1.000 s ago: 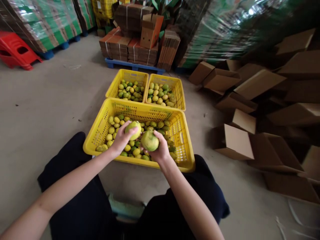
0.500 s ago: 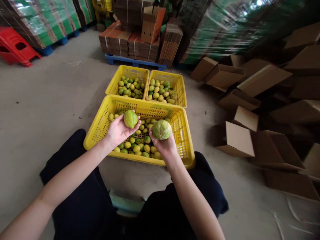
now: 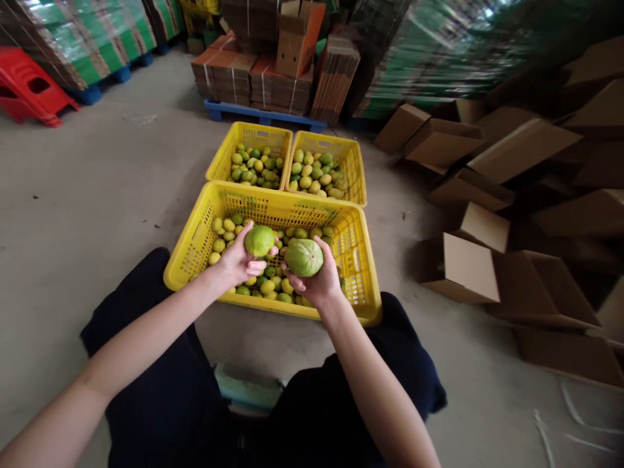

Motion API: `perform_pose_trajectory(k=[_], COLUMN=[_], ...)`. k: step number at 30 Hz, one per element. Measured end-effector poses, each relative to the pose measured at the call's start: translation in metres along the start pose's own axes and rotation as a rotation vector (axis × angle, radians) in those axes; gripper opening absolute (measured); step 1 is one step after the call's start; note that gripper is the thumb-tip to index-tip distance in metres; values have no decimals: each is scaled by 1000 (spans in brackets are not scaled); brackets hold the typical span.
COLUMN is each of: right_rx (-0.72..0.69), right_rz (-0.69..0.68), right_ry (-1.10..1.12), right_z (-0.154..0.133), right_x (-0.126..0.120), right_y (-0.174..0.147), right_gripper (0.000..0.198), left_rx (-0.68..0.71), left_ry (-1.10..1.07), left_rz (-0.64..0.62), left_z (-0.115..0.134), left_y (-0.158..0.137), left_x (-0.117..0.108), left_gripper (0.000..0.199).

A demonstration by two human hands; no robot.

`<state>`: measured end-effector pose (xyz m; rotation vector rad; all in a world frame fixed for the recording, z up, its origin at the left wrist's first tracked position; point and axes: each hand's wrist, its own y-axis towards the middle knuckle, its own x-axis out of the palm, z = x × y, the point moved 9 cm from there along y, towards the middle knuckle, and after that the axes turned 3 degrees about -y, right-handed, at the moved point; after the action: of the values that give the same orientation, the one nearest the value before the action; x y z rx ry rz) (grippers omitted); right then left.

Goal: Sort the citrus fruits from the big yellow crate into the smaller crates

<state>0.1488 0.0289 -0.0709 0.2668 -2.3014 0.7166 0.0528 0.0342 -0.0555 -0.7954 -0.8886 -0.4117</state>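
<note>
My left hand (image 3: 237,261) is closed around a smooth green lemon (image 3: 259,241), thumb on top and fingers beneath it. In my right hand (image 3: 322,279) sits a larger, bumpy pale green lemon (image 3: 304,258), its blunt end turned toward the other fruit. Both hands hover close together above the big yellow crate (image 3: 195,234), which stands between my knees. Inside that crate lie many yellow and green lemons (image 3: 268,286), partly covered by my hands and wrists.
Beyond it stand two smaller yellow crates, left (image 3: 214,162) and right (image 3: 358,175), holding more lemons. Flattened cartons rest on a blue pallet (image 3: 266,116) behind. Open cardboard boxes (image 3: 470,266) are heaped at right. A red stool (image 3: 39,88) stands far left.
Both lemons have turned in my hands. The right one has shifted left, nearer the left one, and my left fingers have curled around their lemon, which sits slightly lower.
</note>
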Motion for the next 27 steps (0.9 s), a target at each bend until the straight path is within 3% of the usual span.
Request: perform_pose_trajectory(k=[8,13,16,19,22,24,27], right_rx=[34,46,-3,-268,-626,-787,-902], right_rz=[0,34,52,144,240,253,246], right_ry=[-18,-18,-59,-177,-454,-596,-585], right_z=[4,3,-3,-28,-59,-68,-72], right_x=[8,1,-2,-7,-1,9,13], right_y=[-4,-2,-3,-10,-29,-40,-48], right_gripper=[44,44,43,36,51,62,64], left_rx=[87,55,105,339,607,671,700], left_ry=[62,91,171,366,563,646,697], left_rz=[13,-32,-46,37,115,120,116], left_z=[6,-1,-1,18,41,47,51], left_y=[-2,2,4,-3,-22,-29,-34], left_x=[4,7,5,4,13,19,21], left_gripper=[40,43,43,39,60,64,73])
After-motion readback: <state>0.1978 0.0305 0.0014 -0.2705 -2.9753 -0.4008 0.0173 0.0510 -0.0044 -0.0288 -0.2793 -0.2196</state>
